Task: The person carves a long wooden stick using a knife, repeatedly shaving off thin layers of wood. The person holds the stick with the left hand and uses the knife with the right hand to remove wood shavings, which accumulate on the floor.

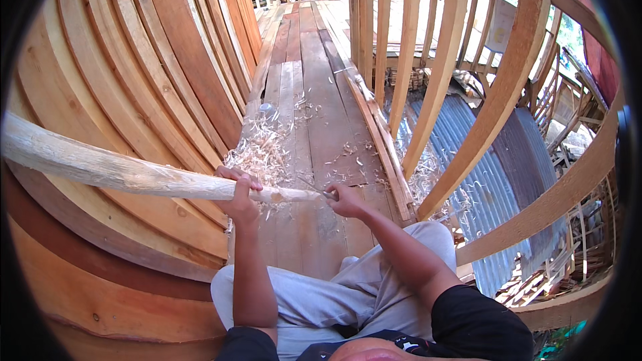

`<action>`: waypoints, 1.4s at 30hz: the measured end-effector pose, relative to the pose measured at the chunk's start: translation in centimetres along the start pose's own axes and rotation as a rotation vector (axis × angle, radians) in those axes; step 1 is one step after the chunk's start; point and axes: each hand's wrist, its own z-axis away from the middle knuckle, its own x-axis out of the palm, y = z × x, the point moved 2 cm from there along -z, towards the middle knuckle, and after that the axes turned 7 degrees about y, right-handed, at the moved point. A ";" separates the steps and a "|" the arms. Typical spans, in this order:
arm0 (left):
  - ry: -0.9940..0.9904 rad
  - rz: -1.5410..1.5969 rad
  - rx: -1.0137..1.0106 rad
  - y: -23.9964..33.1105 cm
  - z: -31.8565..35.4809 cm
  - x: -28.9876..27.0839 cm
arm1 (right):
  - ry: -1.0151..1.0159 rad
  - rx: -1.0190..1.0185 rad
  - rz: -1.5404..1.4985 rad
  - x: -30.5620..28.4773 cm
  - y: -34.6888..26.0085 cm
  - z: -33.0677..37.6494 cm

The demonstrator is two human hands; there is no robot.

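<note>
A long, pale, debarked wooden pole [127, 172] runs from the left edge to just in front of me, its narrower end near my right hand. My left hand [239, 194] is closed around the pole a short way back from that end. In my right hand [344, 200] the fingers are wrapped round the handle of a knife [311, 184]. Its thin blade points up and left, close beside the pole's tip; whether it touches the wood I cannot tell. Curled wood shavings [264, 154] lie heaped just beyond my left hand.
Plank floor [304, 127] stretches ahead between a board wall [134, 60] on the left and a slatted wooden railing [461, 160] on the right. Long strips of wood [381, 147] lie along the railing's foot. Below it are corrugated metal sheets [478, 187]. A small clear container [267, 108] stands by the shavings.
</note>
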 end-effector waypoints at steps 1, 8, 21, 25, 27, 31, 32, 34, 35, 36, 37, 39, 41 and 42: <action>-0.007 0.026 0.008 -0.3 -0.2 -0.1 | 0.025 0.007 0.023 0.0 0.0 -0.6; -0.033 0.039 -0.063 -2.3 -0.5 -0.5 | 0.025 0.096 -0.196 1.6 1.5 -2.9; 0.135 -0.025 -0.051 -2.8 -1.8 -1.2 | -0.409 0.481 -0.109 3.6 1.4 -2.3; 0.111 -0.016 -0.066 -2.9 -1.9 -1.0 | -0.213 0.309 0.082 5.2 1.6 -2.3; 0.077 -0.017 -0.063 -2.8 -1.9 -1.1 | -0.117 0.199 0.101 6.6 1.6 -2.5; -0.027 0.024 -0.080 -2.8 -1.1 1.0 | -0.236 0.119 0.255 6.0 8.6 -3.2; -0.048 0.014 -0.070 -2.7 -1.2 0.7 | -0.335 0.014 0.327 5.9 8.2 -3.5; -0.047 -0.036 -0.037 -2.5 -1.1 0.6 | -0.296 0.174 0.223 6.4 7.1 -3.5; -0.045 -0.054 -0.024 -2.5 -1.0 0.7 | -0.265 0.227 0.178 6.3 6.0 -3.5; -0.043 -0.053 -0.022 -2.5 -1.0 0.6 | -0.231 0.278 0.129 6.1 4.8 -3.5; -0.041 -0.051 -0.020 -2.6 -1.0 0.6 | -0.190 0.299 0.080 6.5 4.1 -3.8; -0.041 -0.034 -0.033 -2.8 -1.2 0.8 | -0.104 0.275 -0.010 6.5 4.6 -4.2; -0.022 -0.019 -0.051 -2.8 -1.5 0.5 | -0.037 0.171 -0.088 6.6 5.6 -4.7; 0.001 -0.022 -0.055 -2.8 -1.6 0.2 | -0.079 0.238 -0.084 6.5 5.7 -4.5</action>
